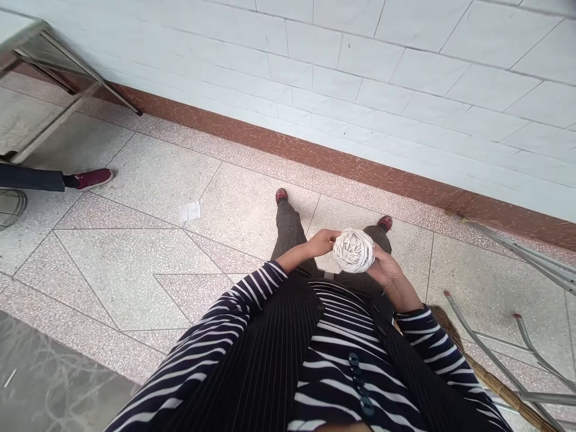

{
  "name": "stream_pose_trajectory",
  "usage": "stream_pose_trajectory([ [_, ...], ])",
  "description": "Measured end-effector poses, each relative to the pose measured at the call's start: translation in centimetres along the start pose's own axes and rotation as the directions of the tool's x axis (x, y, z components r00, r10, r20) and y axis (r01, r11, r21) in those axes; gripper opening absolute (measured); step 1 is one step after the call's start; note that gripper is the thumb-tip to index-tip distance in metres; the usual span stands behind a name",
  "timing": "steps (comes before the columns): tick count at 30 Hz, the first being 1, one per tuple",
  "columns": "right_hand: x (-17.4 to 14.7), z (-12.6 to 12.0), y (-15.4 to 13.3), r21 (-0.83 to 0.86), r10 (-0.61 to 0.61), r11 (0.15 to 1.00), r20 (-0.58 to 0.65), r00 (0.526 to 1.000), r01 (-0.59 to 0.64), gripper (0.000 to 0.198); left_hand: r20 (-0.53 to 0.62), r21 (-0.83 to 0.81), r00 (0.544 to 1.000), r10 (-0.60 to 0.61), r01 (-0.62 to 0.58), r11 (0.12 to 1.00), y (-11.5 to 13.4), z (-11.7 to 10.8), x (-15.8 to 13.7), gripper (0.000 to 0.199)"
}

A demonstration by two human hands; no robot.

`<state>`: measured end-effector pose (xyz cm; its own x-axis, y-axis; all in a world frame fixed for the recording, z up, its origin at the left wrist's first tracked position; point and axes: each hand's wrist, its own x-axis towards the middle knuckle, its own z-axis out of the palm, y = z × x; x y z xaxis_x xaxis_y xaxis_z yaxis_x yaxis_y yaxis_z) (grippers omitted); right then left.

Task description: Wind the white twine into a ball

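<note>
A ball of white cord (353,250), wound in thick twisted strands, is held in front of my waist, above my lap. My right hand (387,271) grips it from the right and below, with part of the fingers hidden behind the ball. From the other side, my left hand (323,242) pinches at the ball's left edge, its fingertips touching the cord. Whether a loose end of cord lies between those fingertips is too small to tell.
A white paper scrap (189,211) lies on the speckled floor. At the left are a metal-legged table (67,99) and another person's leg with a dark red shoe (94,179). Metal tube legs (490,342) and a brown woven edge (499,384) are at lower right. A tiled wall (315,72) runs ahead.
</note>
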<state>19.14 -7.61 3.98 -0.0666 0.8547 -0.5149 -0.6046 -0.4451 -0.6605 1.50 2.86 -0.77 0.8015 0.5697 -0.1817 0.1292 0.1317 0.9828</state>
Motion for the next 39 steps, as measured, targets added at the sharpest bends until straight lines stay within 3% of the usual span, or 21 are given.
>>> stream_pose_trajectory([
  [5,-0.3,0.4,-0.8,0.07,-0.081,0.994,-0.042,0.996,0.084,0.047,-0.104,0.175,0.993,-0.048,0.066,0.982,-1.5,-0.5,-0.1,0.022],
  [8,0.1,0.6,-2.2,0.059,-0.158,0.985,-0.057,0.986,0.161,0.044,-0.097,0.204,0.992,-0.077,0.095,0.974,-1.9,-0.8,0.0,0.028],
  [15,0.8,2.3,-4.5,-0.021,-0.279,0.96,-0.051,0.959,0.278,0.046,-0.07,0.044,0.994,-0.087,0.091,0.995,-1.2,-1.6,0.8,0.026],
  [21,1.2,3.0,-6.1,-0.121,-0.409,0.909,-0.084,0.909,0.398,0.044,0.108,-0.176,0.99,-0.093,0.111,0.978,-0.3,-1.3,-1.0,0.023],
  [23,1.6,3.2,-6.3,-0.191,-0.459,0.881,-0.112,0.882,0.434,0.046,0.11,-0.207,0.988,-0.108,0.129,0.97,-0.1,-1.0,-1.2,0.023],
  [26,1.6,4.0,-6.0,-0.247,-0.498,0.856,-0.152,0.854,0.455,0.052,0.003,-0.134,0.986,-0.164,0.163,0.977,-0.2,-1.3,-0.8,0.025],
  [30,0.4,5.6,-5.3,-0.188,-0.436,0.893,-0.125,0.891,0.41,0.054,-0.198,-0.031,0.955,-0.221,0.219,0.975,-1.0,-2.6,0.2,0.027],
  [33,-0.4,6.4,-5.0,-0.177,-0.401,0.907,-0.085,0.912,0.383,0.058,-0.256,-0.023,0.932,-0.255,0.258,0.966,-1.6,-3.0,0.6,0.025],
  [35,-0.5,6.3,-5.2,-0.197,-0.427,0.893,-0.094,0.899,0.404,0.061,-0.217,-0.023,0.943,-0.251,0.252,0.967,-1.9,-2.7,0.6,0.023],
  [39,0.3,4.5,-6.1,-0.337,-0.566,0.804,-0.18,0.805,0.49,0.066,-0.053,-0.035,0.97,-0.238,0.236,0.971,-2.3,-1.6,-0.4,0.019],
])
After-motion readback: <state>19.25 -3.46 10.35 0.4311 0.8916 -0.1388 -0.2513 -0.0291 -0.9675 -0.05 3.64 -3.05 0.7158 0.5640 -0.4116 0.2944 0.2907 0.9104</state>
